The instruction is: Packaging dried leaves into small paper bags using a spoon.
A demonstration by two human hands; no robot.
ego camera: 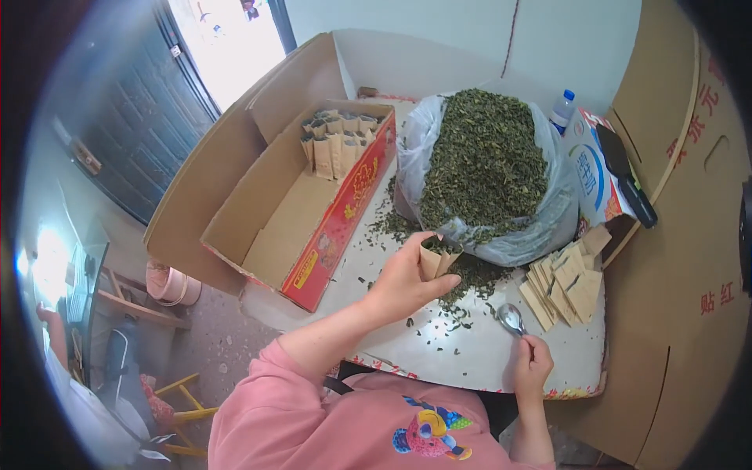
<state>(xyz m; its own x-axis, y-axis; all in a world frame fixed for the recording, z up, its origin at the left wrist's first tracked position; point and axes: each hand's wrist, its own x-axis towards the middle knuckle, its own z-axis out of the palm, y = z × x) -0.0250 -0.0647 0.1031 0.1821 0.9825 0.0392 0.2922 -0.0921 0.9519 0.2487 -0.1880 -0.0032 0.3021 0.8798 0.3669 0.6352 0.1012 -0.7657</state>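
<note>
Held upright in my left hand point(405, 282) is a small brown paper packet point(433, 262), its mouth spread and dark green leaf showing inside. My right hand point(533, 364) grips the handle of a metal spoon point(511, 319) near the front of the table; the bowl looks bare. Just beyond the packet stands a clear plastic bag point(517, 249) heaped with dried green tea-like leaves point(484, 158). Flat paper packets point(567, 282) lie in a loose stack at the right. Several filled packets point(338, 144) stand at the far end of a long red cardboard box point(352, 217).
Loose leaves point(470, 288) are scattered over the white tabletop point(470, 358). A milk carton box point(593, 164), a black-handled tool point(625, 176) and a water bottle point(563, 111) stand behind the stack. Cardboard panels point(664, 282) wall the table's sides. Another person's arm point(54, 338) shows at far left.
</note>
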